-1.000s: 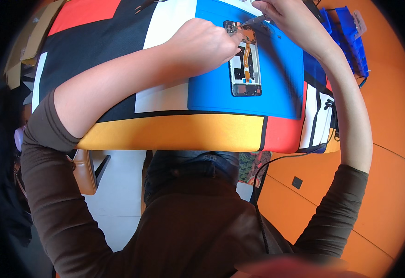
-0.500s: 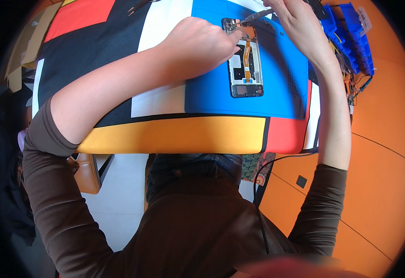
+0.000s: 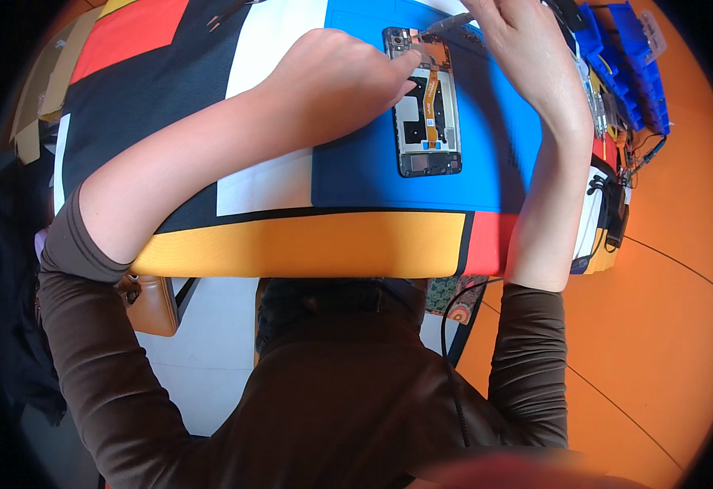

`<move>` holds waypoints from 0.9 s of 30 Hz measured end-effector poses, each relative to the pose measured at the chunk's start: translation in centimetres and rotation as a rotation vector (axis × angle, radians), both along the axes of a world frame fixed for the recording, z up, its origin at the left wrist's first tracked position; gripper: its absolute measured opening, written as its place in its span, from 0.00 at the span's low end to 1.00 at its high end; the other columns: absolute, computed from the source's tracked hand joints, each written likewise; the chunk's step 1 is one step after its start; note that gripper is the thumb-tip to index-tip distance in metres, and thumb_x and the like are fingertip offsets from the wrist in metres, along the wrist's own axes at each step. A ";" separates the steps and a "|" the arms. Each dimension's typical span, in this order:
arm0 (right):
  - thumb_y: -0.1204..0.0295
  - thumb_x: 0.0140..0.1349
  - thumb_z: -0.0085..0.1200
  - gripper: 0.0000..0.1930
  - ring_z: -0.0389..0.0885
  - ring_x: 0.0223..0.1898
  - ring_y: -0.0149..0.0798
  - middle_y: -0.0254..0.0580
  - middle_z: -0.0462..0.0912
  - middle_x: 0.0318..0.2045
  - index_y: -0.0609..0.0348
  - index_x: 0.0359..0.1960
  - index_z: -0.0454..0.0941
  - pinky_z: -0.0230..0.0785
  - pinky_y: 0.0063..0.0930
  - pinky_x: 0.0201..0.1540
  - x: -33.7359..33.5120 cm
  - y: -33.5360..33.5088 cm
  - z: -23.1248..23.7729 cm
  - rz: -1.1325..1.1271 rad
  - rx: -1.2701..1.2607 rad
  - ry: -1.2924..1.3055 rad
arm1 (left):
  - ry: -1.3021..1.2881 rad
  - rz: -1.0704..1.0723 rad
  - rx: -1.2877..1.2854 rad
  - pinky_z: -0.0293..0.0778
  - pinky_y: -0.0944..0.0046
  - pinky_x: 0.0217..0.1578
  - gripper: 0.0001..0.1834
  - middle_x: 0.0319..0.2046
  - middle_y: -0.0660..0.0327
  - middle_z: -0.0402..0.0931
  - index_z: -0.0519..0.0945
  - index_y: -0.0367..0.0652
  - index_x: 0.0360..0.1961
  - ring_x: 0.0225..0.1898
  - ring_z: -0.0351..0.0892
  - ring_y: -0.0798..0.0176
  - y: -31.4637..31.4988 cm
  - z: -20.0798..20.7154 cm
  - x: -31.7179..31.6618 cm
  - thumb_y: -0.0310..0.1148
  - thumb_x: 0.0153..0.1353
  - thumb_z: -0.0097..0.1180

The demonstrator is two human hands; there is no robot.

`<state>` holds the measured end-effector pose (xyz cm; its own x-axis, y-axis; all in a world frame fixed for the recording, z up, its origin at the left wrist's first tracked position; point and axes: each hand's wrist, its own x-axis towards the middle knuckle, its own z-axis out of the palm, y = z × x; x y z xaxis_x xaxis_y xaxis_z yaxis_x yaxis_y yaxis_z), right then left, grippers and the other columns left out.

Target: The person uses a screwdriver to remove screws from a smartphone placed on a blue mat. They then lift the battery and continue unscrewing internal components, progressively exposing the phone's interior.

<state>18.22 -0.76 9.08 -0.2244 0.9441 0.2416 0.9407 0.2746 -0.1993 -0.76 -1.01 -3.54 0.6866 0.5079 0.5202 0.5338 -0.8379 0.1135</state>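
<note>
A smartphone [image 3: 427, 114] with its back cover off lies on a blue mat [image 3: 356, 175], its circuit board and an orange ribbon cable bare. My left hand [image 3: 336, 81] reaches in from the left with curled fingers. A fingertip presses on the board in the phone's upper part, and another digit rests at its left side. Beyond the phone's top right, my right hand [image 3: 528, 53] is closed around a slim grey pointed tool [image 3: 444, 25], whose exact kind I cannot make out. The tool slants down to the left, its tip at the phone's top end. The right fingertips are partly cut off by the upper edge.
The table carries a cloth of coloured blocks, with a yellow strip [image 3: 308, 244] along the near edge. Blue parts bins [image 3: 625, 57], cables and a black adapter [image 3: 616, 213] are at the right. A cardboard box [image 3: 43, 90] stands far left. A black cord [image 3: 448, 350] hangs before me.
My right forearm has swung left, uncovering the table's right edge with cables and the adapter. The whole view has shifted slightly. Both hands keep their places at the phone, the tool tip still at its top.
</note>
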 end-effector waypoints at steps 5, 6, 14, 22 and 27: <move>0.67 0.73 0.51 0.06 0.78 0.33 0.47 0.47 0.77 0.31 0.55 0.41 0.73 0.70 0.37 0.38 -0.4 0.1 -0.3 0.011 -0.001 0.034 | 0.012 0.013 -0.008 0.69 0.63 0.18 0.17 0.18 0.62 0.80 0.83 0.50 0.56 0.18 0.80 0.62 -0.2 0.1 0.0 0.42 0.70 0.61; 0.67 0.73 0.50 0.06 0.78 0.33 0.48 0.47 0.77 0.31 0.56 0.41 0.73 0.70 0.37 0.37 -0.4 0.2 -0.4 0.094 0.058 0.045 | -0.002 0.008 0.029 0.69 0.65 0.17 0.18 0.17 0.63 0.79 0.84 0.48 0.55 0.17 0.79 0.64 0.0 0.1 0.0 0.43 0.70 0.62; 0.68 0.74 0.50 0.06 0.78 0.33 0.49 0.48 0.77 0.30 0.57 0.41 0.73 0.70 0.38 0.36 0.1 -0.3 0.0 0.234 -0.097 0.203 | -0.031 -0.010 0.082 0.70 0.65 0.17 0.17 0.15 0.63 0.77 0.85 0.47 0.53 0.16 0.79 0.64 0.3 0.1 0.0 0.44 0.67 0.64; 0.66 0.74 0.49 0.08 0.77 0.33 0.49 0.48 0.76 0.29 0.56 0.39 0.72 0.70 0.39 0.38 -0.5 -0.2 -0.1 0.055 0.039 0.031 | 0.023 -0.001 -0.044 0.69 0.60 0.19 0.16 0.19 0.60 0.80 0.81 0.51 0.58 0.20 0.80 0.59 -0.2 0.4 -0.2 0.38 0.71 0.61; 0.65 0.74 0.49 0.08 0.77 0.34 0.50 0.49 0.76 0.29 0.56 0.40 0.73 0.71 0.40 0.40 -0.5 -1.2 0.0 0.200 0.209 -0.038 | 0.014 -0.001 -0.038 0.70 0.61 0.19 0.16 0.20 0.60 0.81 0.82 0.51 0.58 0.20 0.81 0.60 -0.2 0.3 -0.1 0.39 0.71 0.61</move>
